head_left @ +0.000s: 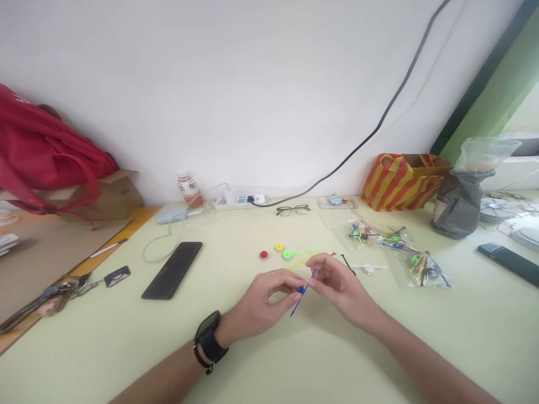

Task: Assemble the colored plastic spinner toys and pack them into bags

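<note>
Blue plastic piece (301, 290) held over table (269, 373), both hands at it
Clock centred on the piece: left hand (266, 298) at 9, thumb and forefinger closed in a pinch on its middle; right hand (343, 290) at 3, thumb and forefinger slightly parted about its upper end, whether gripping it cannot be told; piece tilts, one tip towards 1, other towards 7; red disc (263, 255) at 10, yellow disc (279, 247) and green disc (287, 255) at 11, near one another; glasses (293, 210) at 12, well apart; white piece (368, 269) between 2 and 3; clear bag (422, 270) of small coloured parts at 3; phone (172, 270) at 9, beyond the left hand
</note>
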`<state>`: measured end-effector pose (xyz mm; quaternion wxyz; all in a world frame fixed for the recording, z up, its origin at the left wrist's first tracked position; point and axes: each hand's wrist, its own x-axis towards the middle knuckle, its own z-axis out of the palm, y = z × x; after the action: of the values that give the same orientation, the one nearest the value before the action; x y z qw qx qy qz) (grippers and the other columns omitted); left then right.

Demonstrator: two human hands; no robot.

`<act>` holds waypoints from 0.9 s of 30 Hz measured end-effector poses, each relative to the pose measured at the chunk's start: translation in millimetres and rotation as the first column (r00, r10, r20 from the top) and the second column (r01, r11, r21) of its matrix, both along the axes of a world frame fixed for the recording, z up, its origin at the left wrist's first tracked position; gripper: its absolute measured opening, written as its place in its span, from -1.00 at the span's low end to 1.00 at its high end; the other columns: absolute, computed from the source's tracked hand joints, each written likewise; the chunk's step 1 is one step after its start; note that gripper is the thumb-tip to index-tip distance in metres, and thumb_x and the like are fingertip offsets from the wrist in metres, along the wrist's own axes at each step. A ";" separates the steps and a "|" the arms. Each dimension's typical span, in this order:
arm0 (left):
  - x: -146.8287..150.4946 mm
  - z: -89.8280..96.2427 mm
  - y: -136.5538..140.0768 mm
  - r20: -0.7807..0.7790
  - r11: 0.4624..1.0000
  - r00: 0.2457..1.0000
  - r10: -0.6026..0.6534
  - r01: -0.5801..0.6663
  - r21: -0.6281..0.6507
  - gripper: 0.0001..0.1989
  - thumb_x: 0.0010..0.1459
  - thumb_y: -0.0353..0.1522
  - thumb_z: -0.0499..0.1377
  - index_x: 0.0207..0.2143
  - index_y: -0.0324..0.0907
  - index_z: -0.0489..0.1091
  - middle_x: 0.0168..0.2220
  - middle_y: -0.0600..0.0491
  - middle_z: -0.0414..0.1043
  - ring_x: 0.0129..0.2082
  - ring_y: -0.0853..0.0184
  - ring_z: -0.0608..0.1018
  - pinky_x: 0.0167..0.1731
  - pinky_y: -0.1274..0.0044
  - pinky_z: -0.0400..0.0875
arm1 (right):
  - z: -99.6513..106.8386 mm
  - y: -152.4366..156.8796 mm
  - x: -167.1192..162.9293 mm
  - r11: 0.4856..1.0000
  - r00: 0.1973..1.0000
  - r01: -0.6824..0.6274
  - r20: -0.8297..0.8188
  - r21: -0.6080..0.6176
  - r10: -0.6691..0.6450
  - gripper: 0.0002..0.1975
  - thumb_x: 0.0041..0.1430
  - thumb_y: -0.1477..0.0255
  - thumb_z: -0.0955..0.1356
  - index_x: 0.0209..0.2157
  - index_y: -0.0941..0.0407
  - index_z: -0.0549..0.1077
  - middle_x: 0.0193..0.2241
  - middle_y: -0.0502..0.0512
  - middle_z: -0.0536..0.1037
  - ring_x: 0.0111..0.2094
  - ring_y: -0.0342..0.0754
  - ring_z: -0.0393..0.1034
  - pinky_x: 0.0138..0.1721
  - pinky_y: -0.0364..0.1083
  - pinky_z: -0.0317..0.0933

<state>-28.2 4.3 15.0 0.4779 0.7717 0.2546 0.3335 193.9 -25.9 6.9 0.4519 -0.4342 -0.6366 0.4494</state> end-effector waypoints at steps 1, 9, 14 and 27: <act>0.6 -1.4 1.0 0.013 0.999 1.000 0.008 -0.008 -0.042 -0.78 0.33 -0.28 0.24 -0.04 -0.16 0.54 -0.07 -0.12 0.57 -0.11 0.23 0.61 -0.05 0.38 0.57 | -0.4 0.5 0.1 1.000 1.000 0.011 -0.010 0.003 -0.011 -0.68 0.35 0.17 0.36 0.04 0.01 0.37 -0.23 0.06 0.44 -0.30 -0.07 0.39 -0.23 -0.06 0.39; -0.6 -9.9 11.7 0.124 0.960 0.980 0.155 -0.120 -0.255 -0.78 0.20 -0.27 0.37 -0.18 -0.21 0.53 -0.23 -0.02 0.54 -0.21 0.30 0.58 -0.09 0.43 0.54 | -1.0 -0.4 2.7 0.961 0.968 0.157 0.160 0.228 -0.196 -0.73 0.42 0.24 0.29 0.06 0.01 0.45 -0.31 0.06 0.50 -0.32 -0.03 0.40 -0.25 -0.04 0.35; -1.0 -6.7 12.5 0.175 0.915 0.970 0.171 -0.090 -0.393 -0.76 0.13 -0.30 0.43 -0.21 -0.22 0.55 -0.25 0.00 0.55 -0.23 0.32 0.59 -0.12 0.45 0.55 | -2.0 -4.9 -0.7 0.969 0.988 0.091 0.101 0.230 -0.117 -0.43 0.44 0.28 0.25 0.40 -0.08 0.06 -0.23 0.04 0.45 -0.31 -0.05 0.37 -0.20 -0.02 0.34; -2.9 -9.6 12.9 0.168 0.918 0.972 0.162 -0.087 -0.386 -0.77 0.14 -0.30 0.43 -0.20 -0.22 0.55 -0.25 0.00 0.58 -0.22 0.31 0.61 -0.13 0.47 0.56 | 4.8 -5.1 -1.6 0.997 0.992 -0.081 0.100 -0.005 0.081 -0.58 0.40 0.10 0.29 -0.46 0.08 0.29 -0.51 -0.05 0.29 -0.44 -0.10 0.18 -0.37 -0.09 0.09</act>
<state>-31.1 17.2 5.4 0.6175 0.6111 0.3141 0.3829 192.3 -31.0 11.7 0.4005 -0.4303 -0.6753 0.4455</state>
